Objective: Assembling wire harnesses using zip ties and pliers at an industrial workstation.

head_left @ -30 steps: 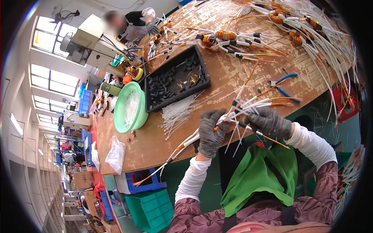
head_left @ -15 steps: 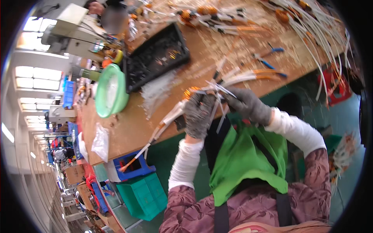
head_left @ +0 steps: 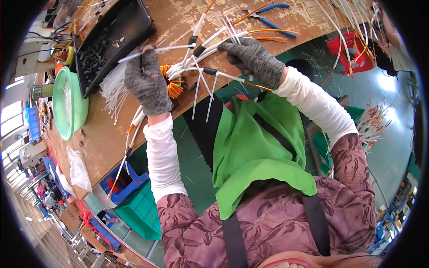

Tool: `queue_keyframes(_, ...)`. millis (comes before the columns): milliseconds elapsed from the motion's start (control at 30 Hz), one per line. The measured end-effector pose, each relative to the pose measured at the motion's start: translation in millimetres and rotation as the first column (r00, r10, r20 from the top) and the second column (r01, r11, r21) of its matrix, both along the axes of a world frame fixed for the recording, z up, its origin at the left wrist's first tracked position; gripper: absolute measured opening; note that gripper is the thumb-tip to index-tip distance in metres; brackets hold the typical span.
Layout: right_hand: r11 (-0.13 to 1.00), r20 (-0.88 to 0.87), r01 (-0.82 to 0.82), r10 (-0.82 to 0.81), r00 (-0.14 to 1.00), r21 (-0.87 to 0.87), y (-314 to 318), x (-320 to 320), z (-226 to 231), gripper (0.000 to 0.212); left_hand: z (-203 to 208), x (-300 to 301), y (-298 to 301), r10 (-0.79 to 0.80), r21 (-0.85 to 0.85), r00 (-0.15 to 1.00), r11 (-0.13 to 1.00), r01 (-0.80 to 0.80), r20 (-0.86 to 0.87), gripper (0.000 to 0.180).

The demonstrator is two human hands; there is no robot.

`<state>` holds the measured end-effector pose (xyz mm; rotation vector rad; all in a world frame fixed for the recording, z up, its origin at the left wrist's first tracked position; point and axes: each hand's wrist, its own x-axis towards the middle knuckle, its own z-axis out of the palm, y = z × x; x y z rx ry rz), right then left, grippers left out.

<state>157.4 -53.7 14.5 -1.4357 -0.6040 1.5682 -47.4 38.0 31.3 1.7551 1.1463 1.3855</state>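
My left hand [head_left: 149, 87], in a grey knit glove, pinches a thin white cable tie [head_left: 172, 48] that stretches rightward over the wires. Just right of it, at the table edge, lies a wound orange wire coil [head_left: 175, 84]. White-sleeved wires [head_left: 206, 51] with short black tubes fan out from the coil, and several tie tails hang from them. Curled over these wires is my gloved right hand [head_left: 257, 60], its fingertips closed at the sleeves; their exact grip is partly hidden. A heap of white cable ties [head_left: 117, 91] lies beside my left hand.
Left on the wooden table [head_left: 105, 134] are a black tray [head_left: 85, 85] of black tube pieces, a green basin [head_left: 82, 105] and a plastic bag [head_left: 78, 167]. Blue-handled cutters [head_left: 272, 22] lie at the back. Red [head_left: 342, 53] and blue stools [head_left: 125, 187] stand below the table edge.
My hands have moved apart from their spot close together at the coil. The left now has a cable tie stretched from it. The whole view has shifted, putting the table further left and up.
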Motion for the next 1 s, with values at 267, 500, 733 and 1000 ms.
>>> queue_keyframes(267,0.999,0.005,0.047,-0.047,0.999,-0.011,11.8,-11.1,3.0,0.023,-19.4,21.1,41.7,-0.156,0.050,0.954,0.983,0.174,-0.255,0.021)
queue_keyframes(500,0.998,-0.011,-0.056,0.056,0.998,-0.018,18.6,-6.7,-7.4,0.020,-10.7,27.5,44.8,-0.378,-0.240,0.916,0.909,0.340,-0.134,0.021)
queue_keyframes(733,0.992,-0.100,-0.126,0.127,0.987,0.012,21.1,-6.3,-8.8,0.021,-12.0,27.5,33.6,-0.392,-0.303,0.920,0.879,0.367,-0.020,0.022)
queue_keyframes(1000,0.994,0.112,-0.110,0.108,0.988,0.021,24.5,-14.7,-15.9,0.021,-7.7,33.4,23.7,-0.360,-0.389,0.932,0.852,0.350,0.050,0.022)
